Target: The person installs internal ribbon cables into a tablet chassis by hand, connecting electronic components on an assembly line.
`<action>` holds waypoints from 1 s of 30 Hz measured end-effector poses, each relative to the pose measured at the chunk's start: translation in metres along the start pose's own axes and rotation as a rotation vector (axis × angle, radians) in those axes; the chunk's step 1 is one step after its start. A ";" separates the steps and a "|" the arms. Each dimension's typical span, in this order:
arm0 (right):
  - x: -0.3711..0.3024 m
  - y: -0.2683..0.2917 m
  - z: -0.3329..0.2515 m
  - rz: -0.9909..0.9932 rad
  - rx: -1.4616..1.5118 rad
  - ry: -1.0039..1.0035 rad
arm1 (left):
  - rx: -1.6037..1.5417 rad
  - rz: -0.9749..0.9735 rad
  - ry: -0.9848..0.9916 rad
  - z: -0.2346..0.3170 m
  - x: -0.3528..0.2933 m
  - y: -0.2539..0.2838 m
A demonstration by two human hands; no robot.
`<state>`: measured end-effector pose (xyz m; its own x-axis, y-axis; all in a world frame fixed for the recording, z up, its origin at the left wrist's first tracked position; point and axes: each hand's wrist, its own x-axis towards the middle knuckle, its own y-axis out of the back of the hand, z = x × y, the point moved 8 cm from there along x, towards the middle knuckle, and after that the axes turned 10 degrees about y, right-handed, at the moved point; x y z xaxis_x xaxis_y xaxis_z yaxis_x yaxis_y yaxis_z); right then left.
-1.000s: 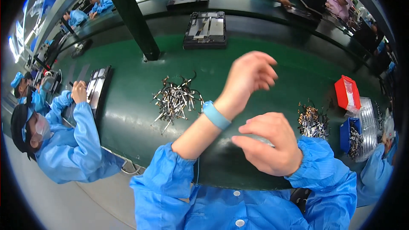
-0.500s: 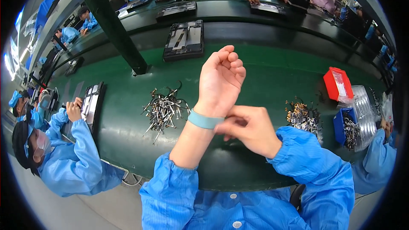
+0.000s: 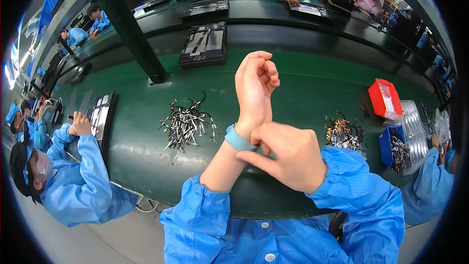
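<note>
My left hand is raised over the green table, palm turned partly to the right. Its fingers curl loosely, with nothing in them. Around that wrist sits a light blue wristband. My right hand reaches across and pinches the band's right side between thumb and fingers; its exact fingertip grip is partly hidden. To the left of my wrist lies a loose pile of short cables with silvery metal parts. Another such pile, with gold-coloured ends, lies right of my right hand.
A red bin, a blue bin of small parts and clear plastic trays stand at the right. A flat black device lies beyond my hands. A dark green post rises at the left. Co-workers sit on both sides.
My left hand has turned so its palm faces more to the right. My right hand has shifted on the wristband, its back now turned more upward. The band sits slightly tilted.
</note>
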<state>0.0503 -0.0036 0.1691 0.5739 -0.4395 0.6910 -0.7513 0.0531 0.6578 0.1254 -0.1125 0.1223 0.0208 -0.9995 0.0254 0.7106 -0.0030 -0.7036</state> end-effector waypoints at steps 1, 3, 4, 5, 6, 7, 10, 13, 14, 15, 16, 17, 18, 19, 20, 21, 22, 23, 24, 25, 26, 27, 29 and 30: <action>-0.002 -0.003 0.001 -0.037 0.033 -0.030 | 0.009 0.001 0.005 0.000 0.000 0.000; -0.004 -0.008 0.005 -0.107 0.056 -0.067 | -0.001 0.020 0.007 -0.001 0.001 0.006; -0.005 -0.012 0.008 -0.176 0.081 -0.105 | -0.009 0.039 0.009 -0.002 0.001 0.009; -0.004 -0.011 0.012 -0.159 0.160 -0.094 | -0.070 0.054 0.059 -0.008 0.001 0.012; -0.002 -0.008 0.024 -0.138 0.234 -0.095 | -0.071 0.047 0.070 -0.013 0.004 0.011; 0.006 0.000 0.038 -0.153 0.257 -0.218 | -0.125 0.079 0.138 -0.017 -0.001 0.016; 0.007 0.000 0.050 -0.290 0.385 -0.224 | -0.187 0.029 0.271 -0.030 -0.005 0.016; -0.005 -0.008 0.040 -0.086 0.427 -0.233 | -0.389 -0.004 0.291 -0.026 0.008 0.011; -0.009 -0.013 0.037 -0.088 0.427 -0.232 | -0.389 -0.003 0.289 -0.022 0.012 0.012; -0.022 -0.019 0.048 0.006 0.642 -0.464 | -0.464 -0.032 0.279 -0.016 0.014 0.010; -0.037 -0.028 0.058 0.102 0.854 -0.699 | -0.538 -0.061 0.269 -0.011 0.015 0.009; -0.047 -0.042 0.059 0.072 1.072 -0.792 | -0.552 -0.111 0.254 -0.006 0.016 0.008; -0.053 -0.049 0.056 0.031 1.074 -0.842 | -0.553 -0.112 0.259 -0.006 0.016 0.004; -0.049 -0.058 0.049 0.039 1.186 -0.805 | -0.572 -0.105 0.242 -0.005 0.016 0.000; -0.044 -0.065 0.041 0.049 1.297 -0.765 | -0.591 -0.098 0.227 -0.005 0.015 -0.004; -0.037 -0.066 0.032 -0.012 1.290 -0.715 | -0.604 -0.095 0.247 -0.007 0.011 -0.010; -0.035 -0.068 0.031 -0.007 1.290 -0.722 | -0.605 -0.092 0.255 -0.009 0.008 -0.013; -0.035 -0.073 0.027 -0.067 1.296 -0.729 | -0.606 -0.130 0.285 -0.011 0.006 -0.019; -0.035 -0.078 0.023 -0.134 1.302 -0.731 | -0.607 -0.168 0.307 -0.011 0.004 -0.024; -0.037 -0.079 0.021 -0.083 1.345 -0.708 | -0.590 -0.186 0.270 -0.007 0.003 -0.026; -0.040 -0.079 0.019 -0.084 1.347 -0.712 | -0.592 -0.182 0.272 -0.008 0.002 -0.028; -0.041 -0.078 0.017 -0.091 1.332 -0.710 | -0.596 -0.199 0.280 -0.008 0.000 -0.031; -0.043 -0.075 0.018 -0.099 1.320 -0.712 | -0.658 -0.233 0.345 -0.011 -0.006 -0.039; -0.042 -0.075 0.016 -0.134 1.329 -0.707 | -0.660 -0.230 0.345 -0.010 -0.008 -0.040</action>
<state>0.0770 -0.0034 0.0857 0.6805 -0.7239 0.1134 -0.6690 -0.6770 -0.3067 0.0893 -0.1051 0.1432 -0.3730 -0.9247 0.0760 0.1027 -0.1225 -0.9871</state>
